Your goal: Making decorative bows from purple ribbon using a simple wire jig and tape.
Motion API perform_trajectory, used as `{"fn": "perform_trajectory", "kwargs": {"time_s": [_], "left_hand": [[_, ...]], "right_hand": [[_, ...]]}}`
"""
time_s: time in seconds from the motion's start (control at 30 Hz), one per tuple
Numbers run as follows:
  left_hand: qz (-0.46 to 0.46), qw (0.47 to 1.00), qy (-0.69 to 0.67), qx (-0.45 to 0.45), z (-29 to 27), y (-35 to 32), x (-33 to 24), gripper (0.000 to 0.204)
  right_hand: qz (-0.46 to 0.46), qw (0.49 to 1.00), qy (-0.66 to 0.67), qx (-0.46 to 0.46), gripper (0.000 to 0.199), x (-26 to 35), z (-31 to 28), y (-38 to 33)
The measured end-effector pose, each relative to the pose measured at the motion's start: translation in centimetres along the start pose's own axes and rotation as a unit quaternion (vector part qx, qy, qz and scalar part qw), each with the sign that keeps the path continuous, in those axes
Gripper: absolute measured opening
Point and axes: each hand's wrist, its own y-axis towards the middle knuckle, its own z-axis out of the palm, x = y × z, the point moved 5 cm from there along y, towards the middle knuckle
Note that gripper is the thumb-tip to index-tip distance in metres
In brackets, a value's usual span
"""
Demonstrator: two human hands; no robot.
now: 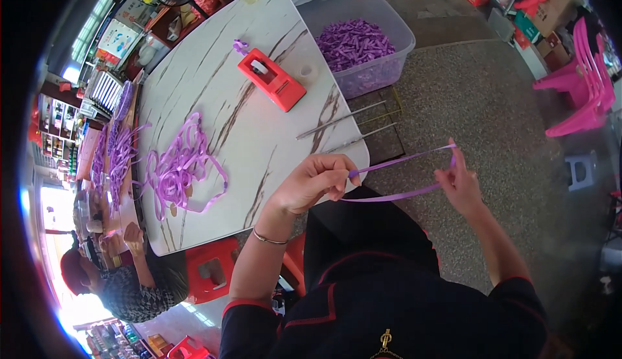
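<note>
A purple ribbon (405,196) spans the gap between my hands as a long narrow loop, above the floor just off the table's near right corner. My left hand (316,181) is closed in a pinch on its left end, where a darker purple bit shows at the fingertips. The right end runs by the raised index finger and thumb of my right hand (461,183), which holds the loop taut. Two thin metal rods (343,118) stick out over the table edge beyond my left hand. A tangled heap of purple ribbon (178,171) lies on the table to the left.
On the marble-patterned table (194,87) stands a red tape dispenser (285,93) with a small purple piece beside it. A clear plastic bin (372,77) of purple strips adjoins the table. Red stools (210,268), a pink chair (586,83) and a seated person (133,288) are around.
</note>
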Motion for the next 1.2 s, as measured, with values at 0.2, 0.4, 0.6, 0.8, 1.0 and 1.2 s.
{"fn": "perform_trajectory", "kwargs": {"time_s": [0.2,0.4,0.6,0.8,1.0,1.2], "left_hand": [[0.030,0.997,0.073,0.020,0.4,1.3,0.4,0.018],[-0.004,0.997,-0.078,0.012,0.1,0.9,2.4,0.019],[0.009,0.992,-0.121,-0.035,0.4,0.9,2.6,0.020],[0.108,0.991,-0.041,-0.067,0.7,1.2,0.8,0.020],[0.108,0.983,0.146,0.009,2.4,1.4,-1.9,0.020],[0.077,0.962,0.243,0.099,4.6,1.5,-3.1,0.017]], "right_hand": [[0.004,0.999,0.000,-0.048,0.067,-1.5,-0.7,-0.4],[-0.022,0.992,0.047,-0.112,0.065,0.9,-3.0,0.3],[-0.116,0.973,0.047,-0.195,0.063,2.0,-4.4,0.7],[-0.141,0.965,0.068,-0.209,0.061,0.7,-2.9,-0.8],[-0.115,0.993,-0.020,-0.008,0.036,-0.5,0.4,-3.3],[-0.147,0.928,0.337,-0.059,0.021,5.9,0.0,0.9]]}}
